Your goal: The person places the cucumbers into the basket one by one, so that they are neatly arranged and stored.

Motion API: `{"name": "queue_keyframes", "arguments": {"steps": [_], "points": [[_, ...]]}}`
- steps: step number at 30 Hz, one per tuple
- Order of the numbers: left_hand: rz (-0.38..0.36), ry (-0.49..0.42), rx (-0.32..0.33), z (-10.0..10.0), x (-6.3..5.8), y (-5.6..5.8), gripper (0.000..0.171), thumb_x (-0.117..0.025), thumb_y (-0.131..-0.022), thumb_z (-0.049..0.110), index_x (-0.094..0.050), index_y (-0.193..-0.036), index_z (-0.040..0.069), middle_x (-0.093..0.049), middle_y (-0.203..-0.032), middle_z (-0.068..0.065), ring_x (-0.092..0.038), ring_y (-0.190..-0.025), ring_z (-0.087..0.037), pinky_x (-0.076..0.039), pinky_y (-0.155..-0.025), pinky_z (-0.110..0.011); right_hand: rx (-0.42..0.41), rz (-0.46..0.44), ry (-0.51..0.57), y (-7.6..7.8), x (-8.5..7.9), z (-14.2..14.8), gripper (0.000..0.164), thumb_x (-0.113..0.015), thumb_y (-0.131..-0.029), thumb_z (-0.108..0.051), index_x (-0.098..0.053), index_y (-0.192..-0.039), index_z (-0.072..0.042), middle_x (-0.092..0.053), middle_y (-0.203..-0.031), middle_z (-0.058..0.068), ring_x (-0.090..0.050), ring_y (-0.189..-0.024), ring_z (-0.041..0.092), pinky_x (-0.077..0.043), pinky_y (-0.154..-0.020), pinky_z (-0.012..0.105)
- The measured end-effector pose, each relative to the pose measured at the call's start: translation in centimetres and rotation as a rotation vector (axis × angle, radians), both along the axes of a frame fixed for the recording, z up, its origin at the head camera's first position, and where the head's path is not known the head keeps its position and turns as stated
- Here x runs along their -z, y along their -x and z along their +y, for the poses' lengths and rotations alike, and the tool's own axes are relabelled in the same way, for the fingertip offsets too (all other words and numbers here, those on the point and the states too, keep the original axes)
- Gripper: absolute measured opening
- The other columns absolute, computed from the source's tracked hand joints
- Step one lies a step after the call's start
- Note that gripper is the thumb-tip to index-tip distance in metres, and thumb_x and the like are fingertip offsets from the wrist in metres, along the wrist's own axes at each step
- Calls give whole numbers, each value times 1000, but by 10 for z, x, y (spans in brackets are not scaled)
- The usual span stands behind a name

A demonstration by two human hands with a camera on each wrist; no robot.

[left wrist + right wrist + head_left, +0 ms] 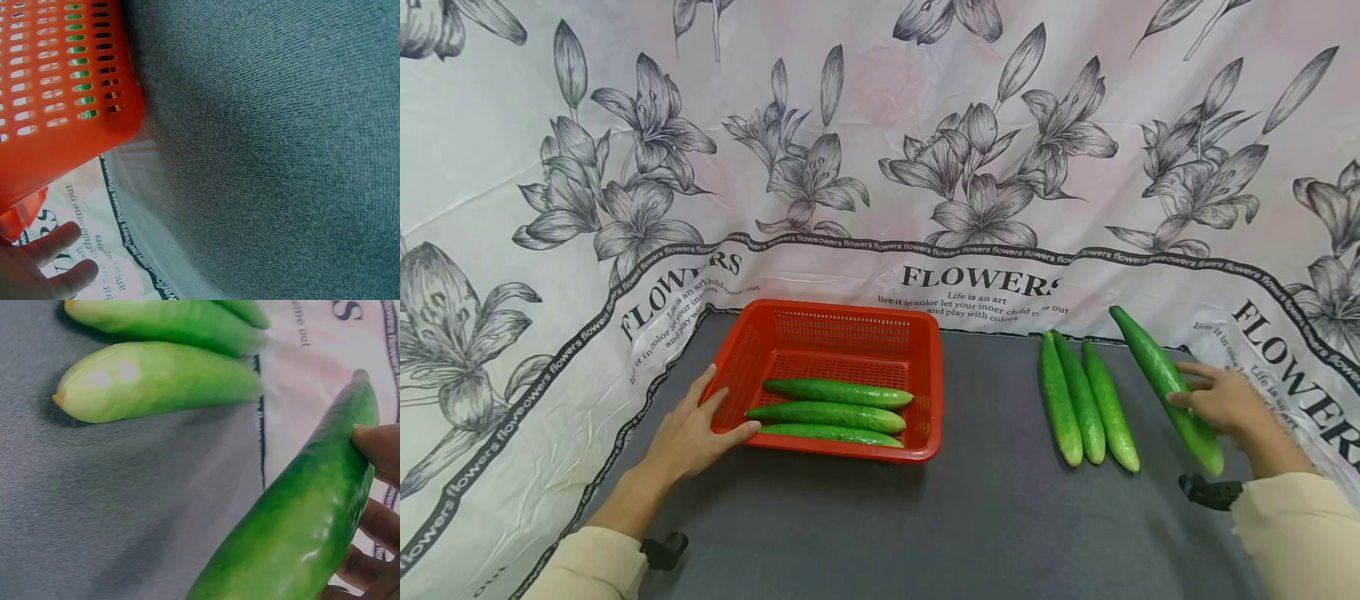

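My right hand [1225,404] grips a cucumber [1165,379] around its middle, at the right side of the table. In the right wrist view the thumb lies on one side of this cucumber [294,512] and the fingers on the other. Left of it, three cucumbers [1105,408] lie side by side on the table. My left hand [692,429] rests at the left front corner of a red plastic basket [934,400], thumb along the rim and fingers spread. Inside the basket lie three cucumbers [838,392], stacked crosswise toward its front wall.
A grey cloth [985,517] covers the table. Behind and along both sides hangs a white flower-print curtain [865,183], its lower border meeting the table just past the basket. Dark wrist straps [666,550] show at both sleeves.
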State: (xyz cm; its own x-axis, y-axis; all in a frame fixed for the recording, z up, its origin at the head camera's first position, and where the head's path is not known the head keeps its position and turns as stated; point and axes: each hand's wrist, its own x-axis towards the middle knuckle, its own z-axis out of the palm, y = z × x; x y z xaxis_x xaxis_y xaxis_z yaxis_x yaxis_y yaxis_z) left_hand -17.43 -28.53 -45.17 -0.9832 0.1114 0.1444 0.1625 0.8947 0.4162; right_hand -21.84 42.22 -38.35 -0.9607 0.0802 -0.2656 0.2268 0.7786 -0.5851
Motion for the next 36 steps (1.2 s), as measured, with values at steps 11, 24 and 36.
{"name": "queue_keyframes", "arguments": {"steps": [11, 24, 36], "points": [[5, -7, -2, 0, 1, 0, 90, -60, -83, 64, -46, -139, -5, -17, -156, -16, -43, -117, -44, -40, -86, -63, -92, 92, -48, -3, -23, -16, 78, -65, -92, -28, -23, -148, 7, -30, -135, 45, -41, -110, 62, -45, -81, 62], [2, -6, -4, 0, 1, 0, 91, -59, -84, 65, -46, -139, -5, -17, -156, -15, -40, -120, -44, -37, -88, -65, -228, 170, -79, -5, -65, -56, 70, -65, -94, -22, -29, -149, 3, -37, -133, 43, -41, -113, 62, -40, -82, 68], [5, -7, -9, 0, 1, 0, 91, -59, -84, 65, -47, -139, -6, -17, -156, -16, -40, -120, -46, -36, -89, -66, -354, 192, -53, -4, -89, -82, 63, -63, -94, -15, -34, -149, -4, -40, -137, 35, -43, -116, 59, -44, -83, 63]]}}
